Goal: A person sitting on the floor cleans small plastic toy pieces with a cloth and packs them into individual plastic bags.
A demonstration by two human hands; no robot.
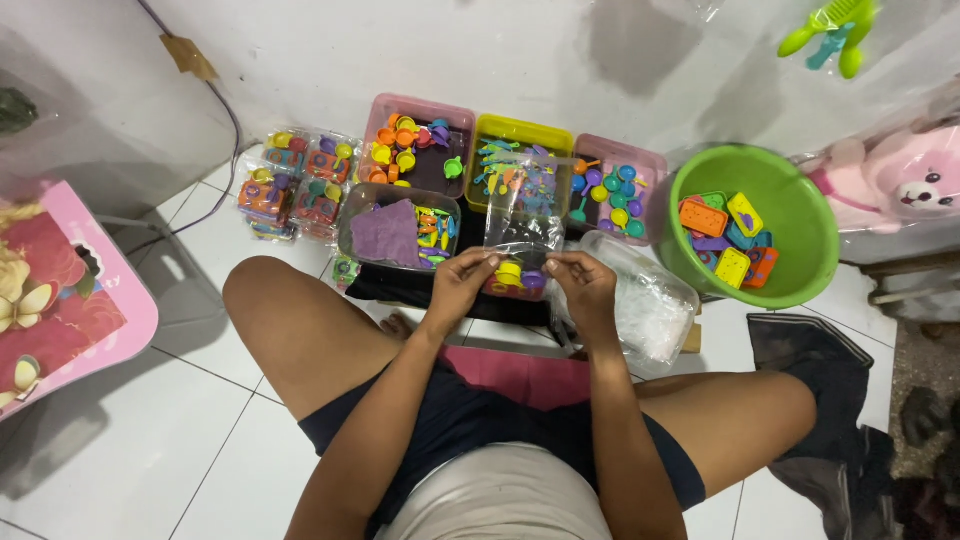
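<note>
I sit cross-legged on a white tiled floor. Between my hands hangs a clear plastic bag (522, 225), upright, with small yellow and purple toy pieces (518, 274) at its bottom. My left hand (462, 282) pinches the bag's lower left edge. My right hand (585, 285) pinches its lower right edge. Behind the bag stand trays of small coloured plastic toys: a pink tray (418, 147), a yellow tray (520, 135) and another pink tray (615, 190).
A green basin (795, 215) with toy pieces sits at the right. A clear container (655, 300) with plastic bags lies beside my right hand. Packed toy bags (295, 185) lie at the left. A grey tray (398, 230) holds a purple cloth. A pink table (70, 300) is far left.
</note>
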